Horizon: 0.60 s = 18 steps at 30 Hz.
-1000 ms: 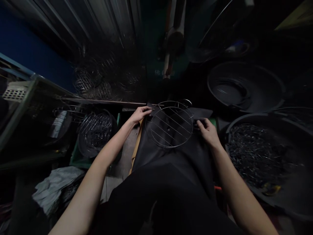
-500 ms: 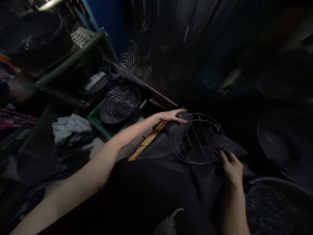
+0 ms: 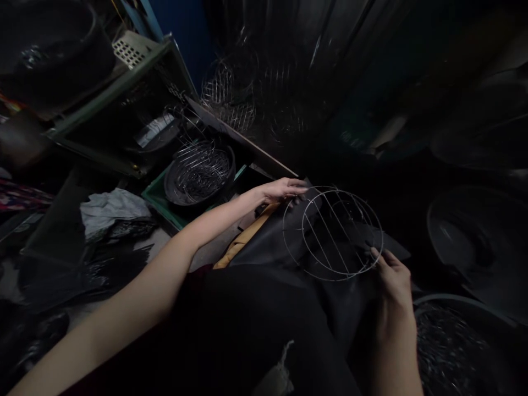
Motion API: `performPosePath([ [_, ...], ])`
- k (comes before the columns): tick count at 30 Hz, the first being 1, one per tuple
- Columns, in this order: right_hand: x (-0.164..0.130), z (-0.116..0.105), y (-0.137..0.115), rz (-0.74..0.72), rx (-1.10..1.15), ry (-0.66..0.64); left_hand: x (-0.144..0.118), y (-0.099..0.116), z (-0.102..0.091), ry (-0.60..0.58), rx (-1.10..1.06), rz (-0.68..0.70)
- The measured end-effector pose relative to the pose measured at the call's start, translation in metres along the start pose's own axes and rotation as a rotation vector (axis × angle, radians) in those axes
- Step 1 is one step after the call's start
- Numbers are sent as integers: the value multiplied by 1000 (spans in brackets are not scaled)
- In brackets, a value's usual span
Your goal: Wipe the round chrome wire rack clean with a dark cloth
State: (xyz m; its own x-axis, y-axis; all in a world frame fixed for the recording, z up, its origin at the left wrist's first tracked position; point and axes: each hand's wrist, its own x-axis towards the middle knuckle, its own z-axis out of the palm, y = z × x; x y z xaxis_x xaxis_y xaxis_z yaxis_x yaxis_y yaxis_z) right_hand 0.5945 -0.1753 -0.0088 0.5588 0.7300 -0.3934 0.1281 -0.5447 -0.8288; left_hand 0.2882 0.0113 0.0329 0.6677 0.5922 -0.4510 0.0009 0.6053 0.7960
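Head view shows us our two hands on a round wire rack [image 3: 332, 233], which sits right of the frame's centre over the dark cloth [image 3: 264, 247] on our lap. Our right hand [image 3: 391, 280] pinches the rack's lower right rim between its fingertips; our left hand [image 3: 280, 190] reaches in from the lower left and lays its fingers on the upper left rim, though we cannot tell whether they close around the wire or only rest on it. The rack is tilted, its parallel bars running diagonally. Just beside the left wrist a tan strip [image 3: 247, 237] edges the cloth. Farther out to the upper left, a dark basin [image 3: 173, 192] holds a pile of similar wire racks [image 3: 202, 168] and stands in a green tray [image 3: 159, 202]. A crumpled grey rag [image 3: 109, 206] lies at the left. At the lower right corner, a large tub [image 3: 429, 305] holds dark metal pieces, too dim to make out.
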Motion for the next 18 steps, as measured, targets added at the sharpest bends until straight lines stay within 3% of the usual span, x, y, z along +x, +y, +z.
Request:
performPosePath([
  [4, 0, 12, -17, 155, 152, 19, -16, 17, -9, -13, -41, -49],
  [9, 2, 7, -23, 189, 227, 109, -64, 88, -20, 104, 96, 231],
  [13, 9, -4, -7, 261, 72, 139, -91, 135, -33, 281, 236, 394],
  [15, 10, -8, 0, 219, -36, 131, -88, 144, -47, 353, 249, 432],
  [18, 10, -14, -2, 106, -177, 85, -58, 154, -70, 509, 217, 413],
])
